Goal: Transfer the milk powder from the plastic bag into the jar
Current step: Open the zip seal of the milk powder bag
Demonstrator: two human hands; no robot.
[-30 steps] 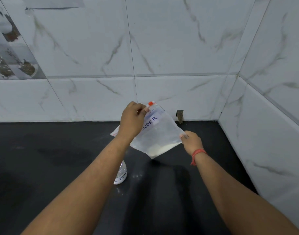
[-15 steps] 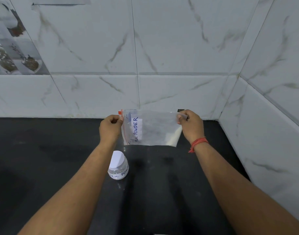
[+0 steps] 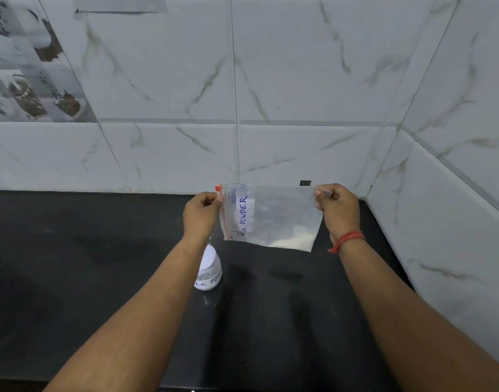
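A clear plastic zip bag [image 3: 279, 219] labelled "MILK POWDER" hangs in the air above the black counter, turned sideways with its red zip edge at the left. A little white powder [image 3: 295, 242] sits in its lower right corner. My left hand [image 3: 200, 215] pinches the zip-side corner and my right hand [image 3: 339, 210] pinches the opposite top corner. Below my left wrist a small clear jar [image 3: 209, 270] with a handwritten label stands on the counter, white powder inside, partly hidden by my forearm.
The black counter [image 3: 101, 278] runs left and toward me. White marble tile walls [image 3: 299, 80] close off the back and the right side, meeting in a corner behind the bag. A small dark opening [image 3: 305, 183] shows at the wall base.
The bag has swung from a tilted, corner-down pose to hanging stretched between both hands. My left hand dropped and moved left, my right hand rose to the top corner. The jar now shows more.
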